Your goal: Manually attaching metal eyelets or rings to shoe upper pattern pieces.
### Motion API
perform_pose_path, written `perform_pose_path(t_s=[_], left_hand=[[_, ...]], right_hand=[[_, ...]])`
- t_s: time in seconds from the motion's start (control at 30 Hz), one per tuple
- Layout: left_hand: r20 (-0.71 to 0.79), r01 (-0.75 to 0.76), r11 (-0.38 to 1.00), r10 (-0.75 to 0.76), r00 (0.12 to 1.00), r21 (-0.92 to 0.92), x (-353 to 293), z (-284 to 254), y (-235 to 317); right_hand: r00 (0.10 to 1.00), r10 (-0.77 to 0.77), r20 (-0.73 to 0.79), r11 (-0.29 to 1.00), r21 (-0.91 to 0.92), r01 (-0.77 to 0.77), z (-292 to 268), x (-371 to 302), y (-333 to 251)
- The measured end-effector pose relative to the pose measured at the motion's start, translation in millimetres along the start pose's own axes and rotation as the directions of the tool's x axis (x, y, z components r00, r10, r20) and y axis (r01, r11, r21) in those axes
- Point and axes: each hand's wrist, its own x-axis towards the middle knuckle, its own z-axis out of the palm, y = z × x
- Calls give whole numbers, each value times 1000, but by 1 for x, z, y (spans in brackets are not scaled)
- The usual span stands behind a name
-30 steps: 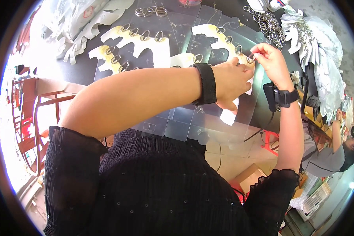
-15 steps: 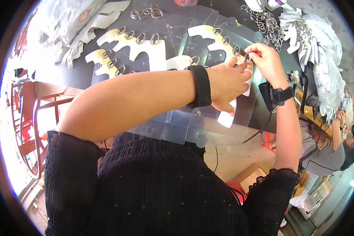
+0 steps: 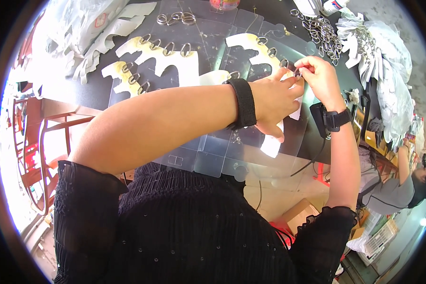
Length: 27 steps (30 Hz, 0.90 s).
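Note:
My left hand (image 3: 278,100) lies over a white piece with a scalloped edge (image 3: 244,40), its fingers spread and pressing on it. With thumb and forefinger, my right hand (image 3: 321,80) pinches an oval metal ring (image 3: 297,74) at the right end of that piece, just beyond my left fingertips. Other metal rings (image 3: 284,63) sit along the same piece, on its yellowish edge. My left hand hides part of the piece. Further left lie similar white pieces (image 3: 177,61) with rings along their edges, one of them partly behind my left forearm.
Clear plastic sheets (image 3: 213,160) cover the dark table. A heap of rings (image 3: 322,33) lies at the far right, a few rings (image 3: 176,19) at the back. Bags of white pieces stand left (image 3: 83,28) and right (image 3: 388,71). Another person (image 3: 395,191) sits at the right.
Both hands stay almost in place on the same piece and ring. My right wrist has shifted slightly left, and the whole view has moved a little.

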Motion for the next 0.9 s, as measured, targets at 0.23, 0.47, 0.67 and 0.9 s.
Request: perform_pose_path(t_s=[0.23,0.47,0.67,0.9], left_hand=[[19,-9,1000,10,1000,-4,2,0,0],[45,0,1000,-2,999,31,3,-5,0],[109,-14,999,10,994,40,6,-7,0],[75,-30,996,24,997,80,7,-7,2]], right_hand=[[1000,-17,10,1000,25,17,0,1,3],[1000,-14,16,1000,-5,14,0,2,3],[1000,-21,16,1000,-14,21,1,2,3],[1000,-18,-20,1000,7,18,5,0,0]])
